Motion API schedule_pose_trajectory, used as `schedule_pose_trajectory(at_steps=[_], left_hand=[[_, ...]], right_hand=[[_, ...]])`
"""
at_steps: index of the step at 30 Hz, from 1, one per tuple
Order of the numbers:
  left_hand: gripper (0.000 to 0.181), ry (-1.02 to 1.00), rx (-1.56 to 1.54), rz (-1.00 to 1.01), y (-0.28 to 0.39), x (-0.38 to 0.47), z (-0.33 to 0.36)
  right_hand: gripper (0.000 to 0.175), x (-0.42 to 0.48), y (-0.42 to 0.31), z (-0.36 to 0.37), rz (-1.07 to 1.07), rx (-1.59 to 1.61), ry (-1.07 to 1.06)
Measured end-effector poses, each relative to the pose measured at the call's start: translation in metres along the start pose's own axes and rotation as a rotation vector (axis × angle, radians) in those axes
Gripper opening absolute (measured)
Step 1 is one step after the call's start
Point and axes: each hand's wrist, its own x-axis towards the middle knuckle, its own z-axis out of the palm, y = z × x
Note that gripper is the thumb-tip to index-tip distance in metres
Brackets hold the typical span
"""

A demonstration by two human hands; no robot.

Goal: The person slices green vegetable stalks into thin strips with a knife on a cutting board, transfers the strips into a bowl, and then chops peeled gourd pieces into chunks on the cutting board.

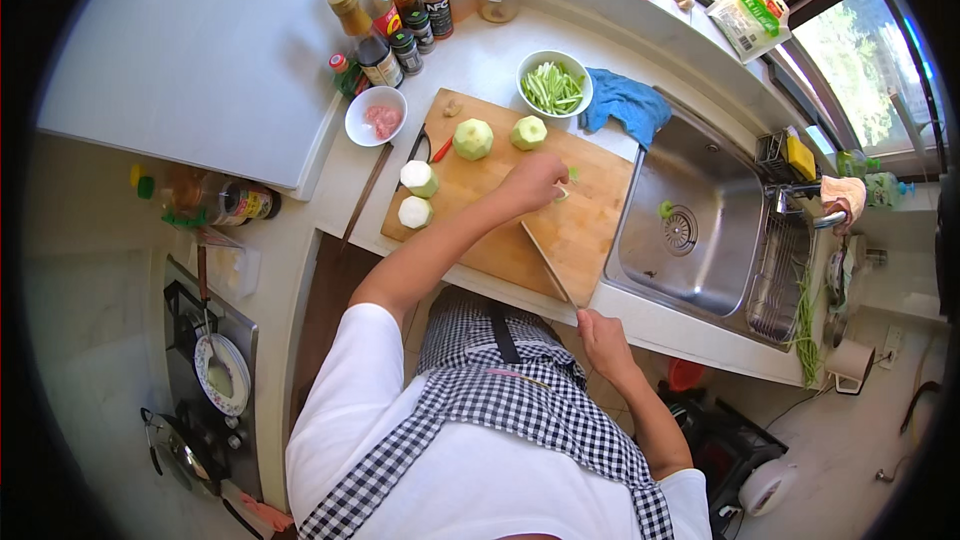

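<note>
My right hand (604, 345) grips the handle of a kitchen knife (551, 266). The blade slants across the near right part of a wooden cutting board (487, 251). Over the board's middle, my left hand (534, 181) has its fingers curled down by a small pale green scrap (562, 195); whether it pinches the scrap is unclear. Another green shred (574, 174) lies just beyond. Two faceted, peeled green vegetable pieces (473, 139) (529, 133) stand toward the back. Two more with white cut faces (418, 178) (415, 212) sit at the left, near a red chili (442, 149).
Behind the board are a bowl of green strips (555, 60) and a blue cloth (624, 105). A bowl of minced meat (376, 136), chopsticks (367, 191) and sauce bottles (371, 45) are at the left. The steel sink (697, 270) adjoins the board's right side.
</note>
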Motion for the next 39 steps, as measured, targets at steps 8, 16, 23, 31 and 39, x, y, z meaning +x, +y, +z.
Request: schedule_pose_trajectory(at_steps=[8,16,23,31,39], left_hand=[[0.015,-0.099,0.193,0.063,-0.008,0.012,0.013],[0.009,0.367,-0.564,-0.375,-0.011,-0.066,-0.021],[0.011,0.421,-0.042,-0.310,0.025,-0.110,0.038],[0.012,0.513,0.192,0.025,0.016,-0.123,0.026],[0.016,0.311,0.298,0.269,0.010,-0.126,0.026]], right_hand=[[0.043,-0.002,-0.001,0.001,0.032,-0.115,-0.033],[0.046,0.009,0.002,-0.016,0.144,0.062,-0.004],[0.049,0.015,0.002,-0.013,0.158,0.117,-0.060],[0.052,0.014,-0.005,-0.012,0.061,0.129,-0.030],[0.046,0.010,-0.024,-0.023,0.120,0.066,-0.096]])
